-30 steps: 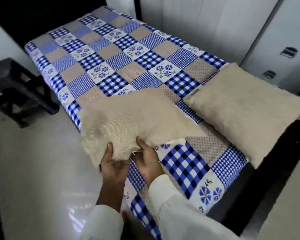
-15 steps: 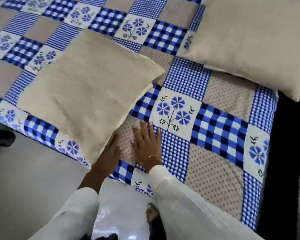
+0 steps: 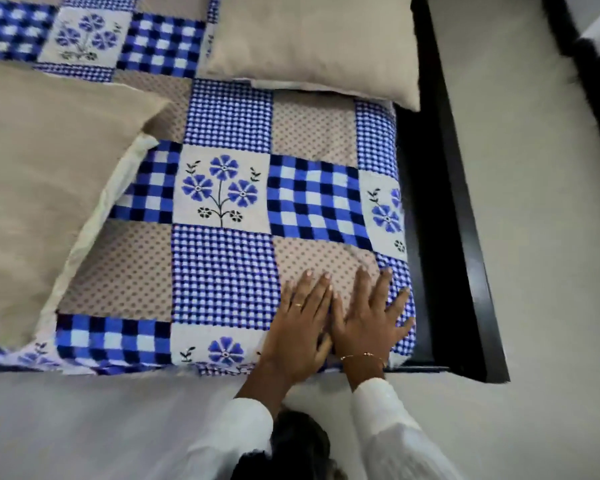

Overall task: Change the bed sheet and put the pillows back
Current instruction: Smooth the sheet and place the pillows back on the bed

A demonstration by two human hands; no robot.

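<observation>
Pressing both hands, left hand [image 3: 300, 327] and right hand [image 3: 368, 323], fingers flat, holding nothing, on the patchwork bed sheet [image 3: 222, 271]. Risking fresh wrinkles near the bed's corner by pushing too hard.

Views: one only, the head camera, so no second view shares any part of the scene.
Position: worn on the person's head, above the near long edge of the bed, by its right-hand corner.
Facing: forward and steeply down onto the bed sheet [image 3: 222, 271].
Nearness: close; the left hand [image 3: 297, 336] and right hand [image 3: 369, 325] sit low and right of centre, both sleeves entering from the bottom edge.
Coverage: one pillow [image 3: 39, 188] cut off at the left edge, the other pillow [image 3: 312, 43] cut off at the far top, the dark bed frame [image 3: 465, 209] and pale floor [image 3: 548, 237] on the right.
Lens: wide-angle.
</observation>
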